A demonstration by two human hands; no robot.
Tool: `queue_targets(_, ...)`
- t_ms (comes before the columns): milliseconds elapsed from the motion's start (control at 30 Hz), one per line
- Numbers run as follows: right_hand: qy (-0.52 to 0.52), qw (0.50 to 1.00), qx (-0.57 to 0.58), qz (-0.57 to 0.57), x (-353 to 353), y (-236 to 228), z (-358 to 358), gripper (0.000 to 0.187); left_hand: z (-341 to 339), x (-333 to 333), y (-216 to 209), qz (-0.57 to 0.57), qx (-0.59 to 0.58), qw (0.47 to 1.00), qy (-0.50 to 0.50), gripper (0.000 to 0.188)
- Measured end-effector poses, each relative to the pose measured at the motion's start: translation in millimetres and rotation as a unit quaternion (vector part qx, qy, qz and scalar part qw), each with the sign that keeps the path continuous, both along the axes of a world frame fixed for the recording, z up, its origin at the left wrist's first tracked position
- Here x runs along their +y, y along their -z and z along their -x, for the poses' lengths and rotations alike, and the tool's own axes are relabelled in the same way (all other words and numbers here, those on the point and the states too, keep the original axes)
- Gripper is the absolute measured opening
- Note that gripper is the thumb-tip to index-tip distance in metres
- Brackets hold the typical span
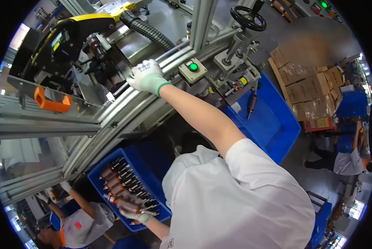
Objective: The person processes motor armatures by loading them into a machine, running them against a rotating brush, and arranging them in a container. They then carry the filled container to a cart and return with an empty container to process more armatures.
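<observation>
My left hand [137, 216], in a white glove, is closed around a motor armature [128, 204] with copper windings and a steel shaft. It is over a blue bin [95, 172] where several more armatures [117, 186] stand in rows. My right hand [146, 76], in a white glove with a green cuff, reaches out to the machine's aluminium frame rail [111, 112]. Its fingers are curled, and whatever they may grip is hidden. Just past these fingers is the machine's dark fixture [101, 62]. A box with a lit green button [193, 67] sits right of that hand.
A blue tray [273, 124] on the right holds an armature [252, 101]. Beyond are a black handwheel [248, 18] and stacked cartons [310, 89]. An orange handle [53, 101] is on the machine's clear guard. Co-workers are at lower left [84, 222] and far right [348, 162].
</observation>
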State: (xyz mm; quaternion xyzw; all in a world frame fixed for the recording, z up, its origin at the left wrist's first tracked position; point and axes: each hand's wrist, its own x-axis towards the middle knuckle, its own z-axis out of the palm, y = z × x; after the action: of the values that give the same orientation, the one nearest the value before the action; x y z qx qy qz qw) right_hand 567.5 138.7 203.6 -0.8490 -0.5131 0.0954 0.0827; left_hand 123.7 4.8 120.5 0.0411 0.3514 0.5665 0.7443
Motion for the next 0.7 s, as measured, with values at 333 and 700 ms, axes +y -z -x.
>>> queue_targets(333, -0.02, 0.999, -0.033, -0.018, 2, 3, 3, 0.049, -233, 97, -77, -0.209, 0.0, 0.879, 0.429, 0.059)
queue_targets(700, -0.136, 0.988, 0.067, -0.028, 5, 24, -19, 0.042, -307, 227, -53, -0.147, -0.167, 0.893, 0.39, 0.051)
